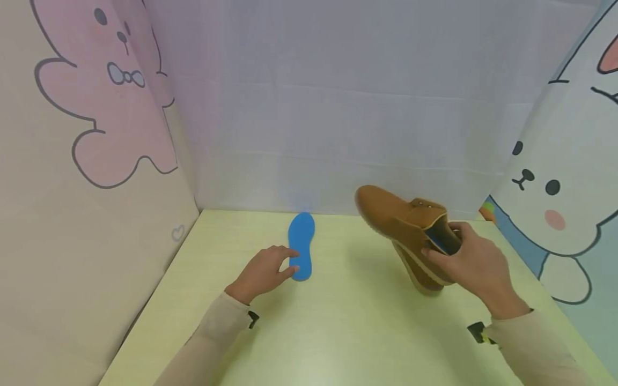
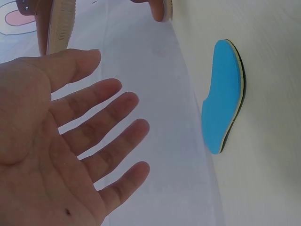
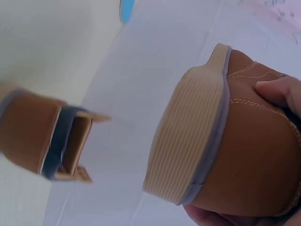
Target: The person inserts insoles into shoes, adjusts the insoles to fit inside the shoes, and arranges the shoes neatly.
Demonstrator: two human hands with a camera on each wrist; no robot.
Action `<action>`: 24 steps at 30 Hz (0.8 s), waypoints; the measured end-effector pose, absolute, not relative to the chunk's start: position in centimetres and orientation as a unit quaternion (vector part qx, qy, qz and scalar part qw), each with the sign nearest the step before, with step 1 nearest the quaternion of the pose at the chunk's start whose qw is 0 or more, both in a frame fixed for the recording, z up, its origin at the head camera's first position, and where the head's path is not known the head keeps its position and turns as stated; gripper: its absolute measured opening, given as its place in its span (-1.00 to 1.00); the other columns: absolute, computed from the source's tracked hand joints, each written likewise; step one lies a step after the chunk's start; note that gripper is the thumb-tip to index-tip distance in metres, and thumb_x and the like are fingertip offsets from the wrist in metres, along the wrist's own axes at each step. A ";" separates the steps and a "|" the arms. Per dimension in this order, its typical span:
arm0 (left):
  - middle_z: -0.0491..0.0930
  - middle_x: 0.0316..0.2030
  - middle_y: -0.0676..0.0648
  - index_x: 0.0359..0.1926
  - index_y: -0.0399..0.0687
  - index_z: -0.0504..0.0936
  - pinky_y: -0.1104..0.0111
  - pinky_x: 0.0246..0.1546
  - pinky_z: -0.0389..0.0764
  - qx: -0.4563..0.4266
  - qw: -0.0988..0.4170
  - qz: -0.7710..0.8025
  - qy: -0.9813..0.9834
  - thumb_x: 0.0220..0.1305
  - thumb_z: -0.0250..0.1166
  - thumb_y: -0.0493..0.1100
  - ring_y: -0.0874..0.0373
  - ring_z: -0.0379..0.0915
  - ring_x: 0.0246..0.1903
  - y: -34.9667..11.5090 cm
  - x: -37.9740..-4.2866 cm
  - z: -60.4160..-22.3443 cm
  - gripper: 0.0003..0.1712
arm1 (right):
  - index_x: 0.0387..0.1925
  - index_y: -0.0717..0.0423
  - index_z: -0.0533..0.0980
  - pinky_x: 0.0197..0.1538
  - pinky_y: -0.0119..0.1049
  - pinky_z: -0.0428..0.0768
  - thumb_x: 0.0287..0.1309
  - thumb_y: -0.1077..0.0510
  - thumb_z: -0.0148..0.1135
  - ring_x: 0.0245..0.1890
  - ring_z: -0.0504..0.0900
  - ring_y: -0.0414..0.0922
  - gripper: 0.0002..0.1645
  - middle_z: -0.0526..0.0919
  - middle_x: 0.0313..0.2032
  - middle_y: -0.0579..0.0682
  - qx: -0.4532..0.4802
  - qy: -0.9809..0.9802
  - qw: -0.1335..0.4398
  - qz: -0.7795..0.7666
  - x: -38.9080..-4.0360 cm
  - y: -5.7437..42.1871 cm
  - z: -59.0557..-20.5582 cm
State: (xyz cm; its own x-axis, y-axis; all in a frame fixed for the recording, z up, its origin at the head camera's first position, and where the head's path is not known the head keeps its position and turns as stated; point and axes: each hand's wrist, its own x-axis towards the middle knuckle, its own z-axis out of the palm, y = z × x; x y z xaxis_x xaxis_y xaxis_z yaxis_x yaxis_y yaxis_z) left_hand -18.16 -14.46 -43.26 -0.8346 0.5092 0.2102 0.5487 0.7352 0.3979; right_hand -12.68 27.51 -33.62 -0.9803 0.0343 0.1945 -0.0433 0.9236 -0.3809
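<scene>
My right hand (image 1: pixel 483 262) grips a brown shoe (image 1: pixel 401 214) by its heel opening, holding it raised with the toe tilted up to the left. Behind and below it, a second brown shoe (image 1: pixel 420 276) stands on the table, partly covered by the first in the head view. In the right wrist view the held shoe (image 3: pixel 249 155) shows its ribbed pale sole edge, and the other shoe (image 3: pixel 33 132) appears at left. A blue insole (image 1: pixel 302 236) lies flat on the table. My left hand (image 1: pixel 265 271) hovers by the insole, fingers spread, holding nothing; the left wrist view shows the insole (image 2: pixel 223 99) apart from it.
The pale yellow table (image 1: pixel 309 332) meets a white cloth backdrop (image 1: pixel 338 118) at its far edge. Side curtains carry a pink cartoon animal (image 1: pixel 116 107) at left and a white one (image 1: pixel 569 161) at right.
</scene>
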 end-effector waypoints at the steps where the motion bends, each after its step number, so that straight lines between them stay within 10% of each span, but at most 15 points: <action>1: 0.66 0.10 -0.12 0.19 -0.17 0.65 0.05 0.14 0.56 -0.284 0.042 -0.226 -0.931 0.37 0.38 -0.11 -0.08 0.55 0.15 -14.4 -18.2 -43.4 -0.57 | 0.32 0.32 0.32 -0.57 -0.20 0.44 0.04 -0.50 0.34 -0.45 0.63 0.04 0.16 0.66 -0.16 0.35 -0.008 -0.976 0.100 0.195 -12.9 28.1 -33.4; 24: 0.67 0.08 -0.06 0.17 -0.11 0.66 0.07 0.16 0.55 -0.277 0.016 -0.238 -0.931 0.37 0.38 -0.09 -0.03 0.56 0.14 -13.8 -18.5 -43.8 -0.60 | 0.30 0.51 0.21 -0.50 0.03 0.41 0.11 -0.57 0.16 -0.28 0.59 0.41 0.28 0.51 -0.09 0.58 -0.176 -0.965 0.089 0.173 -15.8 37.5 -35.2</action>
